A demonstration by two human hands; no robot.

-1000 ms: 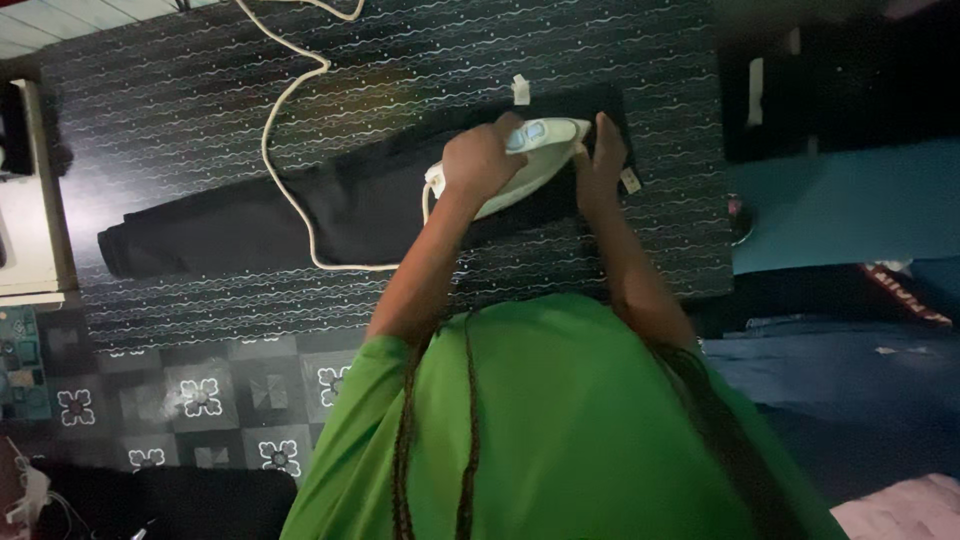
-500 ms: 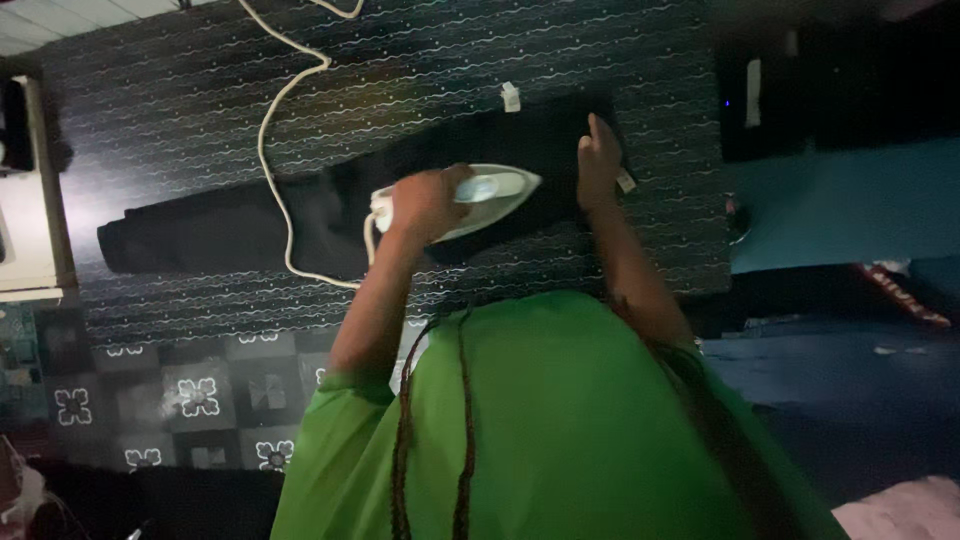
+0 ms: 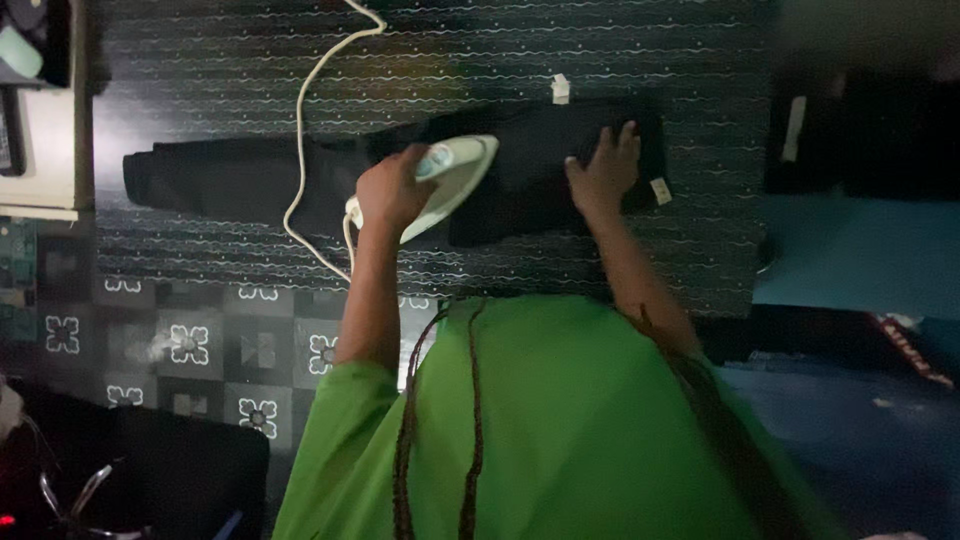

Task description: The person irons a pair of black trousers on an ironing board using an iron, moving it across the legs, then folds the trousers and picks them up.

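Pale plastic, white with a soft green top, makes up the iron [image 3: 447,180] you hold, and it lies flat on the black garment [image 3: 400,175]. Its long axis runs on a slant: the pointed nose aims up and toward the folded waist end of the garment, while the heel sits lower, under your fist. Your left hand [image 3: 392,192] is closed tight round the iron's handle, knuckles up. From the heel a cream cord [image 3: 300,140] drops in a loop across the garment, then climbs in a long curve away from it to the far edge of the view.

The garment is dark, matte cloth, long and narrow, stretched crosswise in front of you; one thin end tapers far beyond the iron's heel, and the wider, folded end lies past the iron's nose. Your right hand [image 3: 605,172] rests on that wider end, palm down with fingers spread, open and gripping nothing, well apart from the iron. Two small white tags show at this end: one [image 3: 560,88] at the garment's far edge, one [image 3: 659,190] at its corner just beside your right hand.

Under the garment lies a black cover [image 3: 230,60] printed with fine white wavy lines and dots. Nearer to you than the garment, the floor [image 3: 190,345] shows dark tiles with white flower shapes. Your green shirt [image 3: 560,430] fills the near part of the view, with thin braids hanging over it.
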